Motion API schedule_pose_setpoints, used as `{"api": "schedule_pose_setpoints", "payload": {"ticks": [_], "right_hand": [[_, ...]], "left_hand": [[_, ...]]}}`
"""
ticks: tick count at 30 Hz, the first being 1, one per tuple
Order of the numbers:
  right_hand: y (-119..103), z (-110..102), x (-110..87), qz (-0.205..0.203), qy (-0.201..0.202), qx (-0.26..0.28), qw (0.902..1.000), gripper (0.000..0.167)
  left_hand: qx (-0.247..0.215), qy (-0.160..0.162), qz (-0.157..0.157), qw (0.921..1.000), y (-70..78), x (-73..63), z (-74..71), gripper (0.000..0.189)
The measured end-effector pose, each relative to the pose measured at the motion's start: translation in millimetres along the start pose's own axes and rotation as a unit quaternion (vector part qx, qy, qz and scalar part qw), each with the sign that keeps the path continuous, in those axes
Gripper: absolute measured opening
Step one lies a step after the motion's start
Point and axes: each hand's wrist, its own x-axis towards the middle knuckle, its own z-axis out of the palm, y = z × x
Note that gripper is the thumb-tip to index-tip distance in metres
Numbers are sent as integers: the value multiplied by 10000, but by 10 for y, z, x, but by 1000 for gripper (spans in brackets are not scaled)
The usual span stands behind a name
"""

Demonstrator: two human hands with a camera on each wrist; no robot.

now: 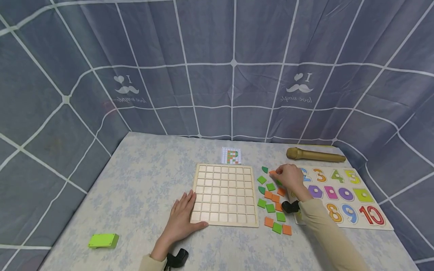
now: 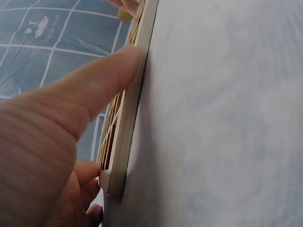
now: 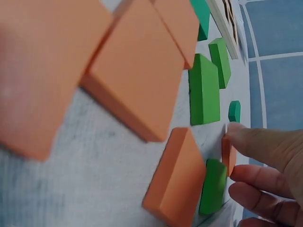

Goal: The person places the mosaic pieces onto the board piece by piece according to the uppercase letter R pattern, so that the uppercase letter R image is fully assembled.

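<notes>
Presently, the left hand (image 1: pixel 181 219) rests with straight fingers against the wooden board (image 1: pixel 224 195). The right hand (image 1: pixel 291 177) pinches one orange tile (image 1: pixel 272 173)

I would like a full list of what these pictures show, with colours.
Grid board: 1, pale wood, centre.
Pattern card: 1, multicoloured, behind grid board.
Orange tiles: 7 visible, orange, right of grid board.
Green tiles: 7 visible, green, among orange tiles.
Quarter-round tiles: 2, dark green, same area.
Number board: 1, cream, right side.
Microphone: 1, gold, behind number board.
Block: 1, lime green, front left.
Tablecloth: 1, whitish-blue, under both boards.
Curtain: count unclear, grey-blue, background.
Sleeves: 2, beige, bottom of head view.
Wrist devices: 2, black, beside sleeves.
Left grip: 1, bare, touching grid board.
Right grip: 1, bare, pinching one of the orange tiles.
</notes>
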Motion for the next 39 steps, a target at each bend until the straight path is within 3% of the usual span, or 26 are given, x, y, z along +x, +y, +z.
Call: {"api": "schedule_pose_setpoints", "payload": {"ticks": [6,13,25,30,35,39], "right_hand": [[-10,-14,70,417,-437,311,9977,28],[-12,-46,93,549,-700,575,9944,26],[4,19,43,779,-497,1128,9893,19],[26,6,7,786,-216,1554,9845,20],[-67,48,-27,617,88,2240,9726,21],[-252,86,-30,231,29,2679,9632,22]], "left_hand": [[158,177,120,9996,-1,-9,46,102],[555,351,293,9974,-15,-21,99,98],[685,430,378,9960,-14,-11,89,96],[671,427,388,9961,-1,-6,91,96],[697,503,390,9955,-15,-19,104,95],[658,536,376,9957,-36,-27,122,96]]}}
